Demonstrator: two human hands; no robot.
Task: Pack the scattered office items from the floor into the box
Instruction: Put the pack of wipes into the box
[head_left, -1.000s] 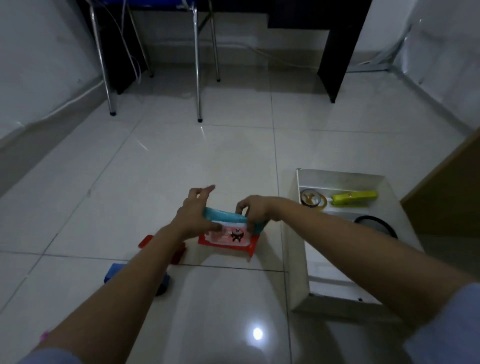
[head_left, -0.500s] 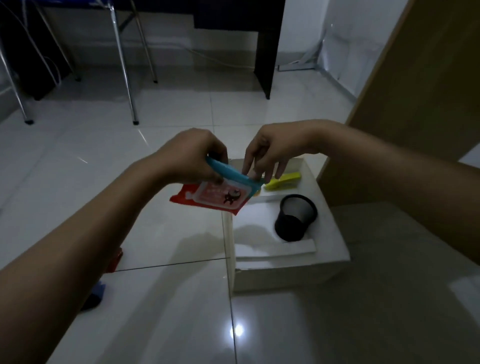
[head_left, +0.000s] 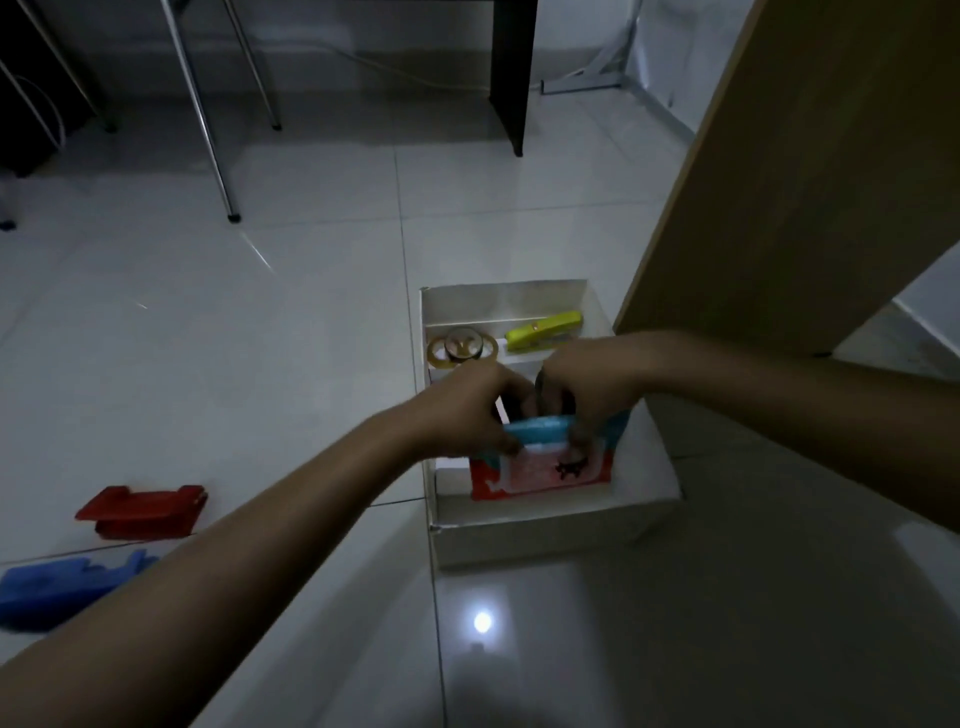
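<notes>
A white box (head_left: 545, 525) stands open on the tiled floor. Both my hands hold a red and blue packet (head_left: 545, 467) upright inside its near end. My left hand (head_left: 472, 410) pinches the packet's blue top on the left, my right hand (head_left: 587, 389) grips it on the right. At the box's far end lie a yellow stapler (head_left: 543, 331) and tape rolls (head_left: 462, 347). A dark cup is mostly hidden behind my hands. On the floor to the left sit a red item (head_left: 143, 512) and a blue item (head_left: 57, 587).
A tall wooden panel (head_left: 800, 171) rises right beside the box on the right. Metal chair legs (head_left: 208, 119) and a black desk leg (head_left: 511, 73) stand at the back. Bare tiles stretch left of the box.
Both hands carried the packet from above the floor to the right and lowered it into the box's near end. The view swung right and down.
</notes>
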